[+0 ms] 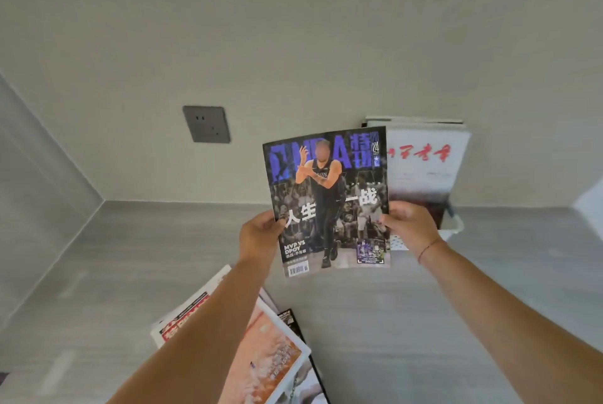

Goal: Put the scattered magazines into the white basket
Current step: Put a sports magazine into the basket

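Note:
I hold a dark basketball magazine (329, 201) upright in the air with both hands. My left hand (259, 234) grips its left edge and my right hand (409, 224) grips its right edge. Behind it, the white basket (452, 230) stands against the wall, mostly hidden, with upright magazines in it; the front one is white with red writing (424, 162). Near the bottom of the view, scattered magazines lie on the grey surface: an orange-covered one (274, 361), a white one with red print (187, 312) under my left forearm, and a dark one (313, 381).
The grey counter (424, 322) meets the pale wall at the back and a side wall at the left. A grey wall socket (206, 124) sits on the back wall left of the held magazine. A pale object (590, 204) shows at the right edge.

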`<state>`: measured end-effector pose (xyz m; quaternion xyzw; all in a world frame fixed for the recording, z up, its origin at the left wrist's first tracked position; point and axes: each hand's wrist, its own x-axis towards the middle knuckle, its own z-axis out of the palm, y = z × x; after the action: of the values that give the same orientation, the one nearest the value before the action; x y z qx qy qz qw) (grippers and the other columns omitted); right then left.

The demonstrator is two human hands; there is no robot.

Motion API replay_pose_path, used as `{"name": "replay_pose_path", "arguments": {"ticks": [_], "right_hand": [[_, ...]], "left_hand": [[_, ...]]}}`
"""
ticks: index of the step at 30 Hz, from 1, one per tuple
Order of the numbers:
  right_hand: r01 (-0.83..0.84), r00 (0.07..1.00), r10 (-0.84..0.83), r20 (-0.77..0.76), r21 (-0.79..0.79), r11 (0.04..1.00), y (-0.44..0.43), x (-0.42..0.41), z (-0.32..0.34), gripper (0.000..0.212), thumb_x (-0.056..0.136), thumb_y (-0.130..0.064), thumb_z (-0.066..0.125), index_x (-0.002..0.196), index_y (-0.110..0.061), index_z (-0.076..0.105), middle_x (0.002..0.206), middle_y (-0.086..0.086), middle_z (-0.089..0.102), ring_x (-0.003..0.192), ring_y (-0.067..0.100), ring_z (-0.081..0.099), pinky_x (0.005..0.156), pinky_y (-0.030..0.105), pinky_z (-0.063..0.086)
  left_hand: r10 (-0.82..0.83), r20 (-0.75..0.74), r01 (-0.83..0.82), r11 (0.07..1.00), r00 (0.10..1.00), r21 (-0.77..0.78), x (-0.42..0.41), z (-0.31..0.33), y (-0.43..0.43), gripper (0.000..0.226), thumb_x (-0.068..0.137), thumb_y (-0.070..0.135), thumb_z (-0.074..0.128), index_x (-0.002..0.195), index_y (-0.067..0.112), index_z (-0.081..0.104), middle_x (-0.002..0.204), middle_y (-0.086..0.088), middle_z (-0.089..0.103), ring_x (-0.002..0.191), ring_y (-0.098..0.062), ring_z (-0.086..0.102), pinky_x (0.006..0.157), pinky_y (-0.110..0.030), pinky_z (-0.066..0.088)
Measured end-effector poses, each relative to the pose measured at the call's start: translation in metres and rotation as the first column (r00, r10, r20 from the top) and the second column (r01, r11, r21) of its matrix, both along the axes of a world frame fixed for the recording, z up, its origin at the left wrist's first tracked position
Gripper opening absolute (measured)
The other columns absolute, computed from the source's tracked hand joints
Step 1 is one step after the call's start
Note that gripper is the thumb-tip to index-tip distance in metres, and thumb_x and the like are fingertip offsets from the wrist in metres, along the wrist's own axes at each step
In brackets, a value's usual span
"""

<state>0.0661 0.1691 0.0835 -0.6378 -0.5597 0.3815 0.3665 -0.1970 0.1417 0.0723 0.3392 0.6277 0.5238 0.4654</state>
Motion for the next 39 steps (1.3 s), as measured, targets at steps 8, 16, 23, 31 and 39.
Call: {"name": "replay_pose_path", "arguments": {"ticks": [8,16,23,31,39], "right_hand": [[0.226,0.972,-0.219,-0.090,0.070,0.972,0.027,0.112,0.027,0.014,0.081,-0.008,0.067,0.072,-0.018,0.071,0.064,-0.001,0.067,0.061,0.013,0.057,0.060,0.024,0.051],[0.293,0.949,-0.285,-0.133,0.045,0.955,0.068,0.151,0.013,0.012,0.081,-0.007,0.067,0.077,-0.017,0.071,0.078,0.006,0.071,0.076,0.022,0.067,0.080,0.039,0.057],[0.300,0.943,-0.306,-0.131,-0.064,0.952,0.081,0.154,-0.026,0.010,0.083,-0.008,0.066,0.086,-0.015,0.072,0.088,0.010,0.074,0.084,0.025,0.070,0.084,0.043,0.057],[0.313,0.949,-0.307,0.077,-0.081,0.946,0.086,0.151,-0.050,0.009,0.085,-0.011,0.062,0.080,-0.019,0.063,0.080,0.004,0.071,0.082,0.024,0.070,0.074,0.036,0.057],[0.255,0.966,-0.254,0.041,-0.038,0.966,0.089,0.129,-0.053,0.046,0.090,-0.006,0.050,0.133,-0.017,0.038,0.116,0.005,0.061,0.096,0.021,0.060,0.084,0.034,0.052]], "left_hand": [[-0.093,-0.145,0.111,0.987,0.985,0.118,0.118,0.034,0.071,0.027,0.083,0.003,0.061,0.086,0.026,0.074,0.059,0.021,0.069,0.054,0.004,0.063,0.052,-0.011,0.049],[0.002,-0.238,0.017,0.997,0.971,0.075,0.169,0.024,0.113,0.018,0.081,0.007,0.064,0.090,0.019,0.075,0.076,0.005,0.071,0.060,-0.002,0.061,0.057,-0.020,0.048],[0.058,-0.243,-0.066,0.998,0.968,-0.026,0.182,-0.012,0.120,0.018,0.081,0.006,0.065,0.091,0.018,0.074,0.078,0.003,0.072,0.064,-0.008,0.064,0.054,-0.019,0.046],[0.150,-0.350,-0.190,0.978,0.925,-0.082,0.185,-0.035,0.126,0.019,0.077,0.010,0.072,0.091,0.014,0.061,0.092,-0.004,0.070,0.074,-0.017,0.059,0.065,-0.026,0.047],[0.011,-0.416,-0.028,0.999,0.909,-0.034,0.206,-0.040,0.122,0.034,0.093,0.008,0.041,0.124,0.019,0.051,0.111,-0.005,0.065,0.090,-0.023,0.061,0.067,-0.030,0.048]]}}
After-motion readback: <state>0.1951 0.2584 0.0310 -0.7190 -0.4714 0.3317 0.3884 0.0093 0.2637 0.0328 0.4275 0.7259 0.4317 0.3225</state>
